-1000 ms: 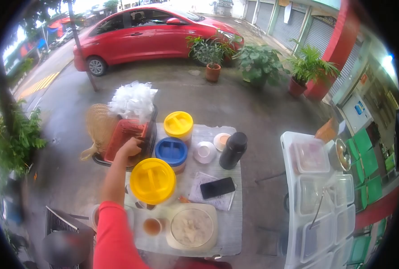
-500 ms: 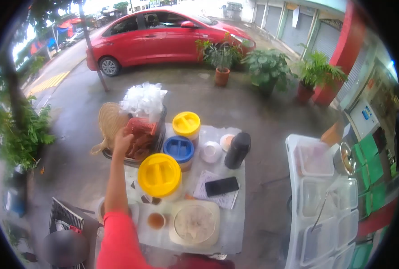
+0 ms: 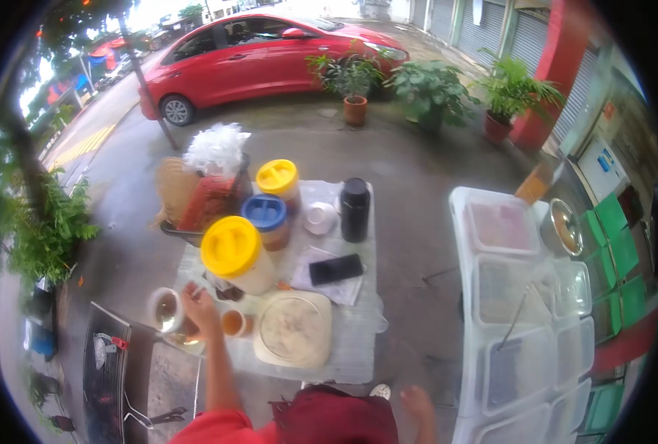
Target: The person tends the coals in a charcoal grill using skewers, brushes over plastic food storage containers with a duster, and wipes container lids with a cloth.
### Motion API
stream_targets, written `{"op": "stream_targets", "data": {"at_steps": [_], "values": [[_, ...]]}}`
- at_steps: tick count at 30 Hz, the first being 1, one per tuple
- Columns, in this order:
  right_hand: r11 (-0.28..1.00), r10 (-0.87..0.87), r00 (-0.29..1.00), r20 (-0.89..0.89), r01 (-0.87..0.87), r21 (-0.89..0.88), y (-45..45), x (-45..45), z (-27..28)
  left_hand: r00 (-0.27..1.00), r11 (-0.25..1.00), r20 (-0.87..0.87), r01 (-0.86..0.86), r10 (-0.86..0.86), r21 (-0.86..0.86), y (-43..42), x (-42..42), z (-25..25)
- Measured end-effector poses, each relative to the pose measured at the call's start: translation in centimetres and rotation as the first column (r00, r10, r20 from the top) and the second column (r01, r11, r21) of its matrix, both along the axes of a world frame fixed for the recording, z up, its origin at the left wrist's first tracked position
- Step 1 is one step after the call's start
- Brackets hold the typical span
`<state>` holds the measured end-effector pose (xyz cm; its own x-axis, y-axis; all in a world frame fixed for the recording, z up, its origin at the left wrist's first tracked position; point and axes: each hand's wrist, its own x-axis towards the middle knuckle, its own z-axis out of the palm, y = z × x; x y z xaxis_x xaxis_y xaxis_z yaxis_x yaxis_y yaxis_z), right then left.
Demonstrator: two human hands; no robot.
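Note:
My left hand [image 3: 203,311] is over the near left side of the table, its fingers curled together; anything between them is too blurred to name. Just left of it stands a clear round tub [image 3: 167,311]. On its right is a small cup of brown liquid [image 3: 233,323], beside a pale square container with a round lid [image 3: 292,329]. Beyond the hand is a large yellow-lidded tub [image 3: 231,248]. My right hand [image 3: 417,403] hangs low, off the table's right side and smeared by motion; its fingers are unclear.
A blue-lidded tub [image 3: 265,214], smaller yellow-lidded tub [image 3: 278,177], white bowls [image 3: 319,217], black flask [image 3: 355,211] and phone [image 3: 335,269] share the table. A basket [image 3: 181,234] holds red packs. At right, a white table [image 3: 458,222] bears clear boxes. A grill [image 3: 107,370] stands left.
My left hand has come back toward me from the red packs in the basket to beside the clear tub. My right hand has come into view, and the view has shifted.

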<state>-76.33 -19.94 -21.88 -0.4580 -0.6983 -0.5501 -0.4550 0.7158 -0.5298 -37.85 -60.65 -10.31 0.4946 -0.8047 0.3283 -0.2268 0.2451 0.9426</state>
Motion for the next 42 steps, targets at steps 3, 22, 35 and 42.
{"op": "stream_targets", "data": {"at_steps": [3, 22, 35, 42], "values": [[0.977, -0.031, 0.998, -0.049, 0.020, -0.211, -1.4, -4.6, 8.1, 0.983, 0.979, 0.038, 0.172, -0.177, 0.106, 8.3, -9.4, -0.3], [0.749, -0.656, 0.682, -0.323, 0.534, -0.393, 1.7, -25.4, 7.7, 0.149, 0.168, 0.084, 0.750, -0.985, 0.640, 30.4, -27.1, -1.1], [-0.005, -0.632, 0.312, 0.709, 0.914, -0.406, 11.4, -19.5, 10.9, -0.100, 0.143, 0.253, 0.605, -0.962, 0.784, 28.5, -28.3, -3.3], [0.064, -0.754, 0.410, 0.513, 0.823, -0.565, 14.4, -22.0, 9.1, -0.018, 0.213, 0.285, 0.619, -0.958, 0.756, 24.1, -30.4, -0.8]]}}
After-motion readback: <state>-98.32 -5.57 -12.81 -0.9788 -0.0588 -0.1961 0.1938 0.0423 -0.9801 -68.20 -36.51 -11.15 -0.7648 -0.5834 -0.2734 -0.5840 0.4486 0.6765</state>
